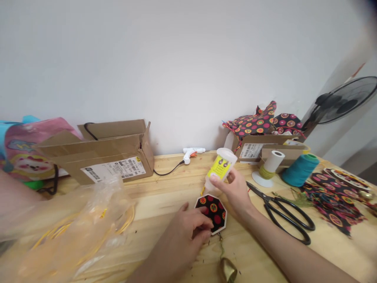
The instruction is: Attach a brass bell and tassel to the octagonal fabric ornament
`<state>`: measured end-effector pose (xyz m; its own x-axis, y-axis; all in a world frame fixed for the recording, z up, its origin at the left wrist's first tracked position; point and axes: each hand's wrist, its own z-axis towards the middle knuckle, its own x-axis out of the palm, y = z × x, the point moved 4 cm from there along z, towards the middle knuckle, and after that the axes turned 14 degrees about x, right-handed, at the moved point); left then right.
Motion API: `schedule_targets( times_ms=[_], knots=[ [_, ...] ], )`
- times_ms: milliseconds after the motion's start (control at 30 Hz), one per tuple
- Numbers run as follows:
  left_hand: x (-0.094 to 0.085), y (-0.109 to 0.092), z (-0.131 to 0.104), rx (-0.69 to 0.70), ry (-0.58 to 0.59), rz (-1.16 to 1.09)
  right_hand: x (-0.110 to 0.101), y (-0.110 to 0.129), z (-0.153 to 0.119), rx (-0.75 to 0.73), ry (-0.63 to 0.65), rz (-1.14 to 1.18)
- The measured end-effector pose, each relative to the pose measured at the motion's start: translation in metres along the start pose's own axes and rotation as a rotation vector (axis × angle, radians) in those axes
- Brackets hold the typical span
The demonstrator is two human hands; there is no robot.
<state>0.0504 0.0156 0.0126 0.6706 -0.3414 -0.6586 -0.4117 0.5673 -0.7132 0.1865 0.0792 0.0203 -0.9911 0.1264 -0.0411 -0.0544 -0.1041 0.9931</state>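
Observation:
My right hand (238, 192) is closed around a glue bottle (220, 167) with a yellow label, tilted with its broad base up and its lower end at the far edge of an octagonal patterned plaque (217, 212). The plaque has black cloth with red and orange flowers and a pale rim. My left hand (185, 232) holds the plaque from its near left side, its fingers bent over the face. From the plaque's near edge a greenish cord runs to a brass bell (228, 270) on the table. The bottle's tip is hard to make out.
Black-handled scissors (284, 214) lie right of my right hand. Beyond are a teal thread cone (300, 169), a white spool (272, 162) and cloth scraps (335, 200). A glue gun (193, 153) lies by the wall. Cardboard box (118, 157) and plastic bag (79, 232) stand left.

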Motion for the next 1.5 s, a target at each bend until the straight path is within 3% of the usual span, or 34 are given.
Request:
schedule_targets(
  times_ms=[167,400,833,1133,1500],
  knots=[
    [-0.012,0.01,0.002,-0.046,-0.137,0.013,-0.01,-0.012,0.013,0.11,-0.111,0.347],
    [-0.026,0.022,0.013,-0.07,-0.315,0.189,-0.007,-0.016,0.016,0.137,-0.088,0.403],
    [-0.018,0.027,0.028,0.113,-0.239,0.486,-0.008,-0.011,0.018,0.172,-0.063,0.582],
    [-0.017,0.04,0.021,0.072,-0.204,0.364,-0.007,-0.01,0.018,0.181,-0.06,0.606],
    [-0.015,0.038,0.017,0.039,-0.066,0.344,-0.009,-0.011,0.019,0.175,-0.071,0.606]
  ],
)
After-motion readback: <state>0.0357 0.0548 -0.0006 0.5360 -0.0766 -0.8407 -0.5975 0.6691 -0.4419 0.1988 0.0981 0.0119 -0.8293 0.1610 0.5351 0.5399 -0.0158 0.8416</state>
